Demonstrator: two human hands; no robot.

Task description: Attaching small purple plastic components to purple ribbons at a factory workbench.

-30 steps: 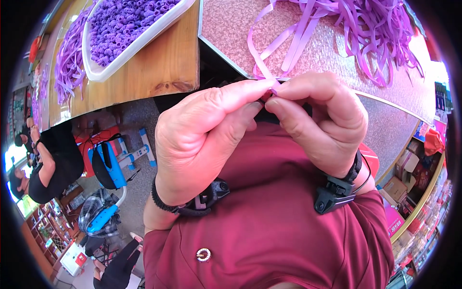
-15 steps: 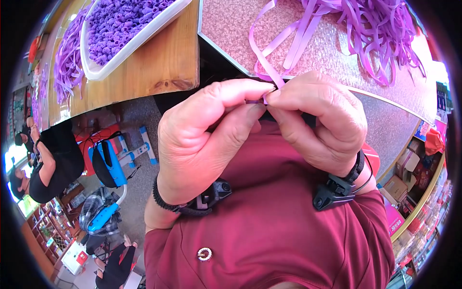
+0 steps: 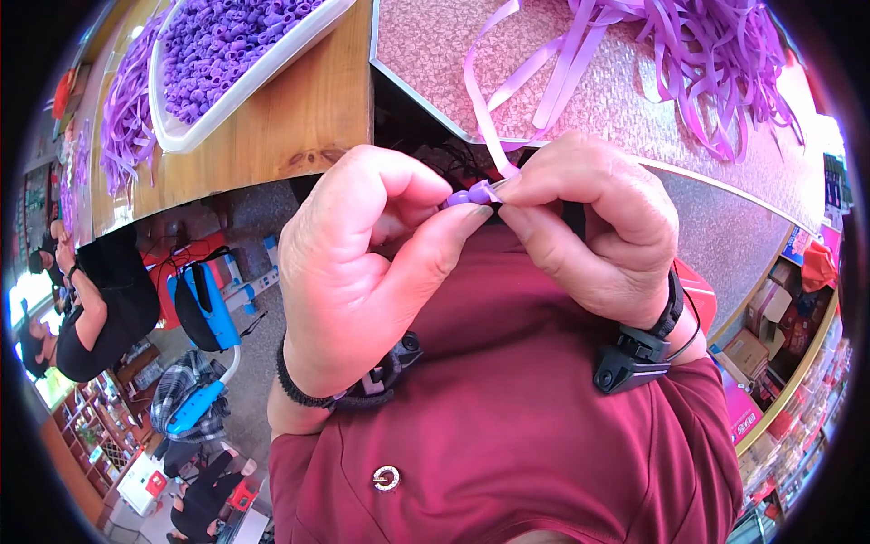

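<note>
The left hand (image 3: 349, 263) pinches purple beads (image 3: 480, 192) beside a ribbon (image 3: 489, 131) clamped in the right hand (image 3: 603, 227), seemingly partway joined, while loose beads (image 3: 231, 54) far left and a ribbon heap (image 3: 702, 59) far right lie unjoined.

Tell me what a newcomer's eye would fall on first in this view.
Probably the two bare hands at the centre: the left hand holds small purple beads, while the right hand pinches a lilac ribbon beside them. Next, the heap of purple ribbons on the pinkish table at upper right, and the white tub full of purple pieces at upper left.
</note>
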